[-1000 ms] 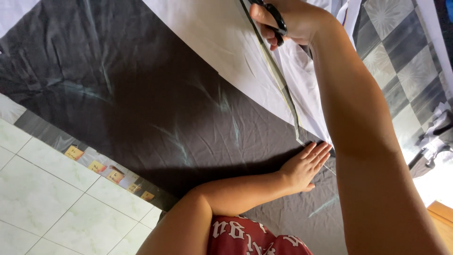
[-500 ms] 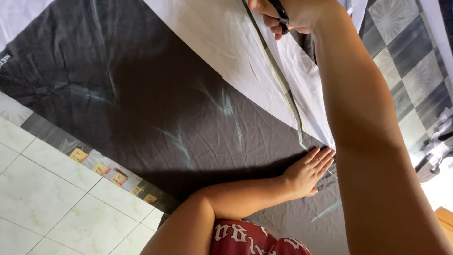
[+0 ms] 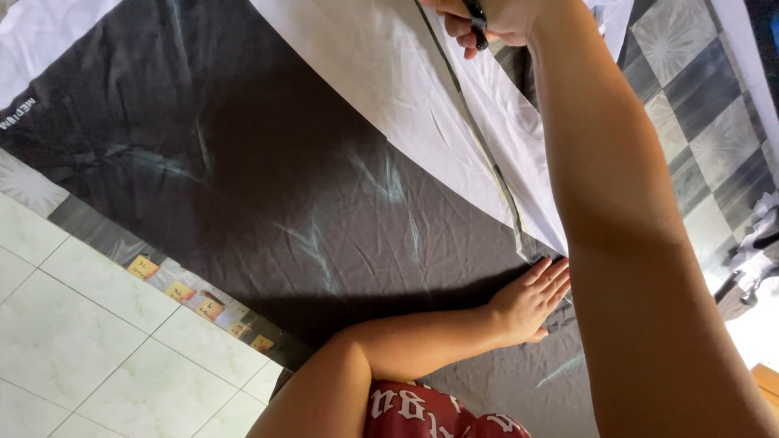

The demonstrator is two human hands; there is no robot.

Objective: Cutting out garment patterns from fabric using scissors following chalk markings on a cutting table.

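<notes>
Dark grey cloth [image 3: 268,203] covers the floor across the middle of the frame, with a white sheet [image 3: 381,89] lying over it at the upper centre. At the top edge, the right hand [image 3: 487,20] is closed around black-handled scissors [image 3: 477,18] on the cut line, having slid further up and partly out of frame since a second ago. Lower right, the left hand [image 3: 531,302] still presses flat and open on the cloth by the end of the cut.

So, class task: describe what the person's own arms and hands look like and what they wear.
Both arms are bare from the hands up, with no sleeves, gloves, watch or bracelets in view. The left hand shows no rings, with short plain nails. The right hand is cut off by the frame's top edge. Low down, a red garment with white lettering shows.
</notes>
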